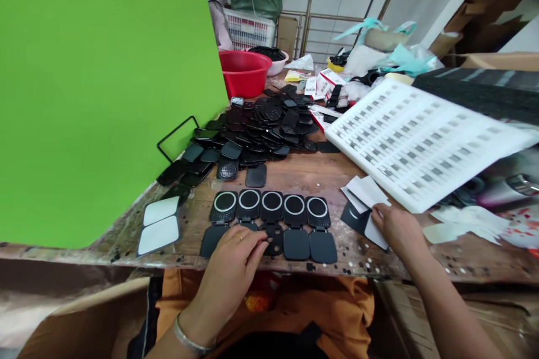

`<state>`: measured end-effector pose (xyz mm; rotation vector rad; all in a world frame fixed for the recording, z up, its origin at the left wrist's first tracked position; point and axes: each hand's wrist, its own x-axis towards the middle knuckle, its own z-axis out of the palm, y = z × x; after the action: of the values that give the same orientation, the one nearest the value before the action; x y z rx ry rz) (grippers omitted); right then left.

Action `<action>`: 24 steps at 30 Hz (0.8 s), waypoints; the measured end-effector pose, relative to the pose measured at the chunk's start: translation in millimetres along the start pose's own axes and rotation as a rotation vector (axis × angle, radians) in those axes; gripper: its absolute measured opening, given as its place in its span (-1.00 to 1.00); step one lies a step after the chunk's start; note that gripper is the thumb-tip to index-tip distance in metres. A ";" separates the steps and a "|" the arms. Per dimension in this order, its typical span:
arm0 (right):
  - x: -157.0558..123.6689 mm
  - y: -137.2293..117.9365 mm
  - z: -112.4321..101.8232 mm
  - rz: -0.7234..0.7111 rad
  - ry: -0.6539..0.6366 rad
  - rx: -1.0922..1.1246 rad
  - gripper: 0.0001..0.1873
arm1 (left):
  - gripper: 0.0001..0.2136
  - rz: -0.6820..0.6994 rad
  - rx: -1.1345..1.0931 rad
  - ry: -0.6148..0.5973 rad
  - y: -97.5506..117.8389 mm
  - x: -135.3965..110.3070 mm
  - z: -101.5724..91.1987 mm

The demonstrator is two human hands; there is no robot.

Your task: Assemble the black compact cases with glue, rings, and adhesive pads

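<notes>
Five black hinged pads lie in a row on the wooden table; each upper plate (272,205) carries a pale ring, and plain dark panels (296,244) cover most of the lower plates. The middle lower plate (275,241) shows bare round holes. My left hand (238,255) rests over the lower left plates, thumb and forefinger together beside the middle one; whatever they pinch is too small to make out. To the right, my right hand (398,227) has its fingers closed at the edge of a white-backed sheet (374,234), beside white papers (365,192) and a dark sheet (352,217).
Behind the row is a heap of black plates (269,123). A dark sheet with two white panels (159,226) lies left. A green board (105,95) stands on the left, a red basin (246,73) at the back. A white foam tray (421,140) leans at right.
</notes>
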<state>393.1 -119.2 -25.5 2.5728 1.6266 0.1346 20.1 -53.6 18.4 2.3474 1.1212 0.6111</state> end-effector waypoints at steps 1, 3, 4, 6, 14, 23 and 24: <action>-0.5 0.2 -0.9 0.010 0.038 0.003 -0.76 | -0.82 -0.006 -0.020 -0.008 1.1 -0.4 0.1; -1.9 1.6 -3.5 0.048 0.194 0.020 -0.74 | -0.83 -0.029 -0.073 -0.044 4.8 -0.8 -0.7; -2.8 2.5 -5.5 0.069 0.305 0.032 -0.72 | -0.83 -0.043 -0.106 -0.067 7.3 -0.8 -1.5; -5.3 3.8 -12.0 0.118 0.533 0.071 -0.69 | -0.83 -0.074 -0.176 -0.111 13.0 -0.4 -3.7; -21.6 -15.4 -42.1 0.383 0.476 0.979 -0.72 | -0.85 -0.236 -0.406 -0.161 29.2 4.8 -4.7; -51.3 -102.7 -51.9 0.314 -0.111 1.907 -0.64 | -0.50 -0.495 -1.020 -0.122 39.2 14.8 16.6; -55.1 -112.6 -54.2 0.312 -0.160 1.936 -0.63 | -0.47 -0.509 -1.070 -0.108 39.9 15.6 17.8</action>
<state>261.9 -119.2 12.7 3.3856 1.2682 -2.7070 62.8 -67.3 30.4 1.1241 0.9341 0.6481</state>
